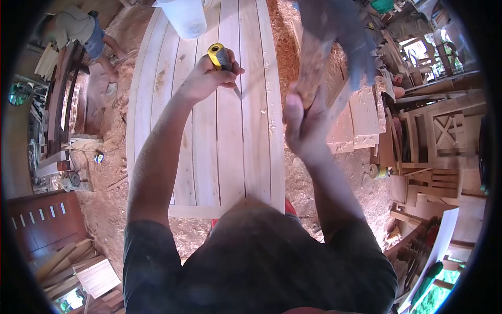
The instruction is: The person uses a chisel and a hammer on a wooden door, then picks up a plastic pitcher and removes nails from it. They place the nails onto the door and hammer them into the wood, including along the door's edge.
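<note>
My left hand [212,78] is closed round the yellow and black handle of a chisel [215,51]. Its metal blade points down to the pale slatted wooden panel [230,141], near a seam between boards. Off the panel's right side, my right hand [308,125] is raised, its fingers closed round a rough brown piece of wood [314,68]. Motion blurs this hand and the wood, and the far end of the wood is hard to make out. A translucent white plastic bucket [183,18] stands on the panel beyond my left hand.
A person [78,29] bends over dark timber at the far left. Another person's blurred dark clothing [340,31] shows beyond my right hand. Boards [361,115] lie stacked at the right. Wood shavings [282,47] cover the floor, and frames and offcuts [434,131] crowd the right side.
</note>
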Demonstrator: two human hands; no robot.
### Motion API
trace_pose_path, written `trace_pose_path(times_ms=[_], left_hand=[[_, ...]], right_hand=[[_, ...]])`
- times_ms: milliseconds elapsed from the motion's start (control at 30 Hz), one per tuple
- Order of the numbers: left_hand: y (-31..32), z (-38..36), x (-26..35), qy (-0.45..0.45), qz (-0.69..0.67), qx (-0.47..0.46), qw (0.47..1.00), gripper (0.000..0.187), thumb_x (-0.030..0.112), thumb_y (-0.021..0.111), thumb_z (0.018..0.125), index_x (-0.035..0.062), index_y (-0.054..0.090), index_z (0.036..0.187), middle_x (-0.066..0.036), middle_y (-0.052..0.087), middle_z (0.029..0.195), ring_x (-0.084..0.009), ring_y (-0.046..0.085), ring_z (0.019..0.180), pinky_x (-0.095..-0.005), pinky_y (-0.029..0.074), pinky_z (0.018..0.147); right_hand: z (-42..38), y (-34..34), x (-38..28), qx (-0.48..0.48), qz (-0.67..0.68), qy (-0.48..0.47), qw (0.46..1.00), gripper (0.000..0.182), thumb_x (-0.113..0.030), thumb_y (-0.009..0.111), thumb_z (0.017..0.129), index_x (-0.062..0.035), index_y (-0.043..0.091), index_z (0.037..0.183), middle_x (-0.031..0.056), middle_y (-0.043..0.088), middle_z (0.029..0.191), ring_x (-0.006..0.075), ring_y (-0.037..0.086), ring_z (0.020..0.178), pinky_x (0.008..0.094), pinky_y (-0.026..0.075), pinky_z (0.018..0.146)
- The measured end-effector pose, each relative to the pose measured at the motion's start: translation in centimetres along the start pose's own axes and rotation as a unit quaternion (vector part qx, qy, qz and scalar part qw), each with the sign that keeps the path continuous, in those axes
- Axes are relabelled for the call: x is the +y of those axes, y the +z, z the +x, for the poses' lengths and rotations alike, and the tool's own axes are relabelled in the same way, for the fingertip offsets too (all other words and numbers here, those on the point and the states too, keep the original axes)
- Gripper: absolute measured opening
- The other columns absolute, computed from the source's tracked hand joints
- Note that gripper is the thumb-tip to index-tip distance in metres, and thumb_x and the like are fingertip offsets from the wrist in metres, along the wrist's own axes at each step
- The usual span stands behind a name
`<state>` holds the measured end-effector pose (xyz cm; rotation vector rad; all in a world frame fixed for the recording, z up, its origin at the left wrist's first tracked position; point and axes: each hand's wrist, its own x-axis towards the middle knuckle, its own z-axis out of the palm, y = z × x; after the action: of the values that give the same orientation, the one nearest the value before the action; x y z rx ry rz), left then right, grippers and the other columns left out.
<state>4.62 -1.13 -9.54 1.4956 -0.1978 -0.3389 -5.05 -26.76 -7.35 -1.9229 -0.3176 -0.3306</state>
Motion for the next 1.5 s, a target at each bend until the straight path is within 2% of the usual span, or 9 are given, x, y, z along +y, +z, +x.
trace_pose_path(times_ms=[167, 400, 500, 567, 833, 1067, 1233, 1400, 1500], left_hand=[[0.0, -0.3, -0.4, 0.009, -0.010, -0.002, 1.000, 0.030, 0.002, 0.065, 0.089, 0.0081, 0.054, 0.115, -0.004, 0.065, 0.103, -0.0239, 0.068, 0.116, -0.0355, 0.062, 0.081], [0.2, -0.2, 0.3, -0.010, 0.019, -0.004, 1.000, 0.029, 0.002, 0.066, 0.089, 0.0114, 0.050, 0.111, -0.003, 0.065, 0.102, -0.0239, 0.068, 0.119, -0.0353, 0.061, 0.084], [0.1, -0.2, 0.3, -0.014, 0.018, 0.000, 1.000, 0.029, 0.001, 0.065, 0.089, 0.0112, 0.051, 0.112, -0.003, 0.065, 0.102, -0.0236, 0.068, 0.119, -0.0357, 0.061, 0.085], [0.0, -0.3, 0.1, 0.006, 0.017, -0.001, 1.000, 0.029, 0.000, 0.065, 0.089, 0.0111, 0.051, 0.112, -0.003, 0.065, 0.103, -0.0238, 0.068, 0.119, -0.0356, 0.061, 0.084], [0.3, 0.4, -0.1, -0.007, -0.002, -0.006, 1.000, 0.029, -0.002, 0.064, 0.089, 0.0088, 0.056, 0.114, -0.004, 0.065, 0.104, -0.0209, 0.068, 0.115, -0.0368, 0.062, 0.082], [-0.2, 1.6, 0.4, 0.029, -0.014, -0.026, 0.999, 0.033, -0.001, 0.068, 0.087, 0.0099, 0.054, 0.114, -0.003, 0.065, 0.102, -0.0225, 0.068, 0.115, -0.0359, 0.062, 0.082], [-0.2, 0.3, -0.6, -0.015, -0.014, -0.015, 1.000, 0.035, 0.000, 0.071, 0.087, 0.0134, 0.051, 0.113, -0.002, 0.066, 0.102, -0.0258, 0.067, 0.119, -0.0370, 0.061, 0.083], [0.3, -0.2, -0.7, -0.008, -0.028, -0.010, 1.000, 0.034, 0.000, 0.068, 0.086, 0.0103, 0.053, 0.115, -0.003, 0.065, 0.102, -0.0230, 0.067, 0.116, -0.0364, 0.061, 0.082], [-0.2, 0.9, 0.1, 0.017, -0.009, -0.011, 1.000, 0.032, 0.002, 0.068, 0.087, 0.0129, 0.051, 0.113, -0.003, 0.065, 0.101, -0.0249, 0.067, 0.120, -0.0378, 0.060, 0.083]], right_hand=[[-2.8, 3.4, 10.5, -0.109, -0.177, 0.140, 0.968, 0.029, -0.029, 0.059, 0.106, 0.0001, 0.055, 0.109, 0.0260, 0.065, 0.073, 0.0485, 0.066, 0.069, 0.0483, 0.052, 0.062], [0.9, 0.0, -1.3, 0.031, 0.080, -0.016, 0.996, 0.029, -0.024, 0.060, 0.106, 0.0036, 0.053, 0.102, 0.0183, 0.061, 0.070, 0.0300, 0.064, 0.057, 0.0406, 0.050, 0.058], [-2.0, 2.0, 3.0, 0.037, 0.028, 0.003, 0.999, 0.027, -0.022, 0.061, 0.105, 0.0037, 0.054, 0.105, 0.0231, 0.064, 0.073, 0.0372, 0.068, 0.064, 0.0445, 0.052, 0.061], [-3.0, 3.5, 10.1, -0.121, -0.118, 0.177, 0.970, 0.032, -0.028, 0.059, 0.106, 0.0040, 0.054, 0.102, 0.0313, 0.068, 0.083, 0.0509, 0.069, 0.078, 0.0539, 0.052, 0.067], [0.1, 1.3, 0.3, 0.011, 0.060, 0.048, 0.997, 0.037, -0.034, 0.056, 0.108, 0.0027, 0.055, 0.099, 0.0233, 0.064, 0.071, 0.0399, 0.066, 0.060, 0.0450, 0.048, 0.056], [-1.1, 3.5, 8.2, -0.053, -0.144, 0.152, 0.976, 0.036, -0.031, 0.060, 0.104, 0.0046, 0.059, 0.100, 0.0317, 0.067, 0.080, 0.0507, 0.068, 0.078, 0.0534, 0.052, 0.069], [0.8, -1.1, -3.0, -0.038, 0.013, 0.137, 0.990, 0.033, -0.029, 0.060, 0.105, 0.0042, 0.057, 0.108, 0.0287, 0.068, 0.080, 0.0488, 0.069, 0.074, 0.0522, 0.052, 0.066], [-2.1, 2.8, 9.5, -0.152, -0.152, 0.190, 0.958, 0.045, -0.037, 0.052, 0.107, 0.0073, 0.056, 0.115, 0.0336, 0.069, 0.088, 0.0517, 0.069, 0.089, 0.0550, 0.054, 0.080], [0.1, 2.6, 7.7, -0.155, -0.187, 0.211, 0.947, 0.052, -0.043, 0.048, 0.107, 0.0080, 0.057, 0.116, 0.0354, 0.069, 0.091, 0.0528, 0.069, 0.091, 0.0559, 0.054, 0.081]])
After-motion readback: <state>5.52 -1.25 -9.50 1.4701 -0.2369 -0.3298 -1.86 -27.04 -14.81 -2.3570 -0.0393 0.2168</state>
